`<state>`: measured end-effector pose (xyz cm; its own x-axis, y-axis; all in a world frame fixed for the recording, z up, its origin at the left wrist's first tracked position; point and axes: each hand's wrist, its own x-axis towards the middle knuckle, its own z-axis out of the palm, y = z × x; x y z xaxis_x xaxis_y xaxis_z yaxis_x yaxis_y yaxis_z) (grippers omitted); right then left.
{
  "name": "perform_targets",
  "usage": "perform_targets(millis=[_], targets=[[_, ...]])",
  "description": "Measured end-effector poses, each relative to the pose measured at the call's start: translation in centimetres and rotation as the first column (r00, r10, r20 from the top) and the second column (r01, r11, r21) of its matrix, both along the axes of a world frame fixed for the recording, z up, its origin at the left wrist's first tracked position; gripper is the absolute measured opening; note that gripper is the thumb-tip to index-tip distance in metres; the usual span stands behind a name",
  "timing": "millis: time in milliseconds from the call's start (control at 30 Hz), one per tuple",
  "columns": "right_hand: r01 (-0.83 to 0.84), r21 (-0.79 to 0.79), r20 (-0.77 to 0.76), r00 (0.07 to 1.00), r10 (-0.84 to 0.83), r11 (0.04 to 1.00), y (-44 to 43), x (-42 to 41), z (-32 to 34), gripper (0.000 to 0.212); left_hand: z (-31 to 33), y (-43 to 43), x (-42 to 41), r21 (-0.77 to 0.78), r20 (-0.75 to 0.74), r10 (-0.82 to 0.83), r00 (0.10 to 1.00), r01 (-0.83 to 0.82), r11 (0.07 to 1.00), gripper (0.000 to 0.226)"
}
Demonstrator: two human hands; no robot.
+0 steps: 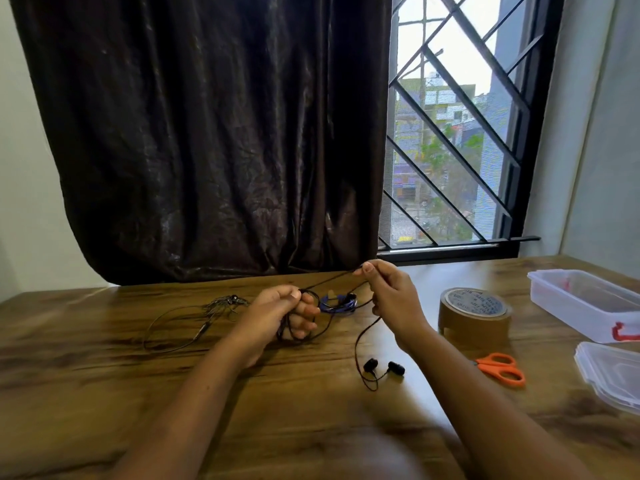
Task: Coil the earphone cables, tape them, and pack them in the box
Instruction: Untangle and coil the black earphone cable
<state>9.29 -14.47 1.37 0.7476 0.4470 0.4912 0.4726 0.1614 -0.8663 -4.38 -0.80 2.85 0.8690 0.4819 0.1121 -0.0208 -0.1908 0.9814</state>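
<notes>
Risk of loops slipping off the left hand [287, 313], curled round the part-coiled black earphone cable [356, 344] just above the table [104, 393]. Right hand [391, 296] pinching one taut strand; likely to tangle if slackened. Strand slanting up-right between hands, earbuds [384, 368] lying nearer the body.

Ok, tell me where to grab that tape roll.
The tape roll lies flat, round face up. Likely come from above with the right hand, once it frees the earphone cable, and clamp its brown outer wall between thumb and fingers.
</notes>
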Motion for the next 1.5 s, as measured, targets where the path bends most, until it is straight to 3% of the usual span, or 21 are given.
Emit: perform_targets(millis=[200, 333, 467, 567, 633, 700, 800, 867, 933, 1000, 1033, 1133, 1233, 1400, 1500], targets=[[0.066, 0.021, 0.076, 0.995, -0.067, 0.998, 0.3, -0.3, 0.2, 0.026, -0.6, 0.0, 0.4, -0.08, 0.093, 0.095, 0.991, -0.087, 0.993, 0.027], [0.129, -0.001, -0.036, 0.991, -0.129, 0.992, 0.0, 0.6, -0.1, 0.03, -0.6, 1.2, 0.2, -0.136, 0.123, 0.202, 0.972, -0.185, 0.973, 0.032], [0.258, -0.177, -0.044, 0.962, -0.269, 0.95, -0.4, 1.2, -0.3, 0.027, -0.6, 1.4, 0.3, -0.16, 0.146, 0.23, 0.962, -0.207, 0.965, 0.032], [0.383, -0.47, 0.197, 0.924, -0.328, 0.795, -0.3, 1.2, -1.0, 0.028, -0.5, 1.2, 0.5, -0.159, 0.155, 0.22, 0.963, -0.196, 0.968, 0.031], [0.479, -0.544, 0.393, 0.871, -0.296, 0.689, 0.1, 0.7, -1.4, 0.042, -0.5, 1.1, 0.7, -0.149, 0.162, 0.212, 0.964, -0.189, 0.971, 0.031], [0.421, -0.463, 0.433, 0.875, -0.215, 0.78, 0.7, 0.1, -1.5, 0.057, -0.7, 1.1, 0.8, -0.127, 0.166, 0.205, 0.965, -0.185, 0.974, 0.031], [0.041, -0.368, 0.317, 0.945, 0.084, 0.929, 1.4, -0.9, -1.1, 0.07, -0.8, 0.8, 1.0, -0.079, 0.183, 0.176, 0.967, -0.164, 0.983, 0.031], [-0.151, -0.456, 0.216, 0.937, 0.274, 0.877, 1.7, -1.6, -1.2, 0.081, -0.7, 0.3, 1.0, -0.051, 0.213, 0.13, 0.968, -0.122, 0.991, 0.032], [-0.083, -0.573, 0.291, 0.909, 0.297, 0.816, 1.9, -1.9, -1.6, 0.067, -0.6, -0.1, 1.0, -0.01, 0.249, 0.102, 0.963, -0.103, 0.995, 0.032], [-0.06, -0.527, 0.323, 0.909, 0.265, 0.847, 1.9, -1.6, -1.9, 0.017, -0.7, 0.0, 1.0, 0.11, 0.255, 0.132, 0.958, -0.164, 0.98, 0.031], [-0.082, -0.48, 0.299, 0.921, 0.251, 0.874, 1.7, -1.4, -1.8, 0.003, -0.9, 0.2, 1.0, 0.209, 0.246, 0.166, 0.955, -0.22, 0.953, 0.031], [-0.051, -0.365, 0.287, 0.944, 0.164, 0.93, 0.9, -0.5, -1.1, 0.014, -1.9, 1.6, 1.0, 0.469, 0.19, 0.273, 0.943, -0.332, 0.818, 0.033], [0.003, -0.262, 0.3, 0.951, 0.079, 0.965, 0.3, 0.2, -0.6, 0.022, -2.4, 2.5, 0.9, 0.558, 0.167, 0.335, 0.928, -0.369, 0.744, 0.036], [0.154, -0.131, 0.17, 0.977, -0.131, 0.979, -0.4, 1.6, -0.6, 0.028, -2.6, 3.5, 0.8, 0.552, 0.214, 0.373, 0.903, -0.427, 0.716, 0.037], [0.374, -0.231, 0.174, 0.924, -0.34, 0.898, -0.9, 2.6, -0.7, 0.025, -2.7, 4.1, 0.6, 0.518, 0.256, 0.375, 0.891, -0.454, 0.725, 0.038]])
